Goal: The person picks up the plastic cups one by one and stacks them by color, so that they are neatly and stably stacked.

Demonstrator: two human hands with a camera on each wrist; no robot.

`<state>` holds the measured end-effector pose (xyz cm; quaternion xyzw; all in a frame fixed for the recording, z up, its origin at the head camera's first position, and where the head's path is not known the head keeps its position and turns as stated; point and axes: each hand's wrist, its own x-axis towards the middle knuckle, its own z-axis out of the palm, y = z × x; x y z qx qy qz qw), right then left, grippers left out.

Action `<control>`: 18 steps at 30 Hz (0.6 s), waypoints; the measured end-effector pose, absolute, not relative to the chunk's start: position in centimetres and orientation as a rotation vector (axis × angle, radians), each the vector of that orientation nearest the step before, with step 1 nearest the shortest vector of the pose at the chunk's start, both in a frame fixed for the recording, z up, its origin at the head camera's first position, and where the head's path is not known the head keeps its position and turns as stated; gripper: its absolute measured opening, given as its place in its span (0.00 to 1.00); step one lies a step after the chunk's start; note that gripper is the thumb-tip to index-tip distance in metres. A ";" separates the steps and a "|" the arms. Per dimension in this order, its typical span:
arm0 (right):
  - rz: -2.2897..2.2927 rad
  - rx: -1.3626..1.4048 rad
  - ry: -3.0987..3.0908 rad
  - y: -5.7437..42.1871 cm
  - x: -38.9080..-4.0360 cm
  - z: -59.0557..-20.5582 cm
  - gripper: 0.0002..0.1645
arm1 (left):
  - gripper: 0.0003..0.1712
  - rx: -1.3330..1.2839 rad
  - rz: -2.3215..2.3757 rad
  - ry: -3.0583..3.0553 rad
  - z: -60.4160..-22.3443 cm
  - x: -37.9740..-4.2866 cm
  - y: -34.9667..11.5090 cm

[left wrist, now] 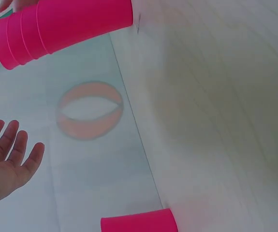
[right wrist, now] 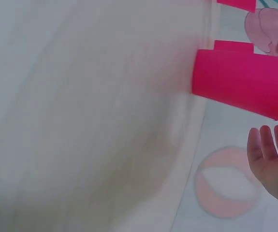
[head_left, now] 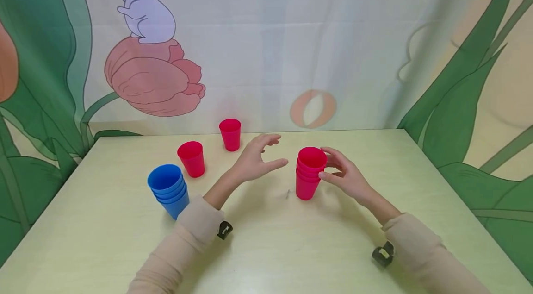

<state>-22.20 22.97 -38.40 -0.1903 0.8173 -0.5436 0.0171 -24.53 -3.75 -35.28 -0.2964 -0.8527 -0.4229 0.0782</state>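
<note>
A stack of several red cups [head_left: 307, 187] stands upright on the table. My right hand [head_left: 347, 176] is at its right side, fingers and thumb spread beside the upper cups. In the right wrist view, a gap shows between the fingers of that right hand [right wrist: 274, 164] and the stack [right wrist: 240, 79]. Left of the stack, my left hand [head_left: 256, 159] hovers above the table, fingers spread and holding nothing. In the left wrist view, the left hand [left wrist: 8, 164] is apart from the red stack [left wrist: 76, 24]; its thumb is out of view.
Two single red cups stand upright at the back left, one [head_left: 231, 135] near the far edge and one [head_left: 193, 159] closer. A stack of several blue cups [head_left: 170, 190] stands beside my left forearm. A printed curtain [head_left: 250, 53] hangs behind the pale table [head_left: 283, 257].
</note>
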 end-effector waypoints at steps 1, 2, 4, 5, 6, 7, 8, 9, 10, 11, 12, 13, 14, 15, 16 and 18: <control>-1.708 -0.589 2.538 22.8 -22.1 -38.2 0.38 | 0.34 -0.878 -1.268 -2.551 -35.3 -24.5 -3.9; -1.716 -0.586 2.546 22.7 -22.0 -38.0 0.38 | 0.34 -0.868 -1.274 -2.550 -35.4 -24.6 -4.1; -1.732 -0.580 2.564 22.4 -21.9 -37.7 0.38 | 0.34 -0.846 -1.285 -2.547 -35.5 -24.6 -4.5; -1.743 -0.577 2.572 22.2 -21.8 -37.6 0.38 | 0.34 -0.835 -1.287 -2.545 -35.6 -24.6 -4.8; -1.752 -0.572 2.583 22.0 -21.7 -37.5 0.38 | 0.34 -0.822 -1.290 -2.542 -35.6 -24.7 -5.0; -1.752 -0.562 2.599 21.8 -21.6 -37.4 0.37 | 0.34 -0.808 -1.298 -2.537 -35.7 -24.7 -5.2; -1.751 -0.551 2.614 21.7 -21.6 -37.3 0.37 | 0.34 -0.798 -1.301 -2.524 -35.8 -24.8 -5.4; -1.752 -0.540 2.626 21.6 -21.5 -37.3 0.36 | 0.34 -0.784 -1.304 -2.513 -36.0 -24.9 -5.6; -1.754 -0.528 2.635 21.5 -21.5 -37.3 0.36 | 0.34 -0.765 -1.308 -2.501 -36.1 -25.0 -5.8; -1.755 -0.516 2.642 21.4 -21.4 -37.3 0.35 | 0.34 -0.747 -1.310 -2.488 -36.2 -25.0 -6.1; -1.753 -0.502 2.648 21.3 -21.4 -37.3 0.34 | 0.35 -0.726 -1.315 -2.474 -36.3 -25.1 -6.3; -1.754 -0.491 2.652 21.2 -21.4 -37.3 0.33 | 0.35 -0.705 -1.319 -2.458 -36.4 -25.3 -6.5; -1.756 -0.482 2.654 21.1 -21.4 -37.3 0.33 | 0.35 -0.684 -1.323 -2.444 -36.5 -25.4 -6.7; -1.761 -0.475 2.653 21.0 -21.4 -37.3 0.32 | 0.35 -0.659 -1.334 -2.434 -36.5 -25.5 -6.9; -1.768 -0.470 2.650 21.0 -21.4 -37.3 0.32 | 0.35 -0.634 -1.341 -2.424 -36.5 -25.6 -7.1; -1.776 -0.463 2.647 20.9 -21.4 -37.3 0.31 | 0.35 -0.576 -1.354 -2.412 -36.6 -25.9 -7.3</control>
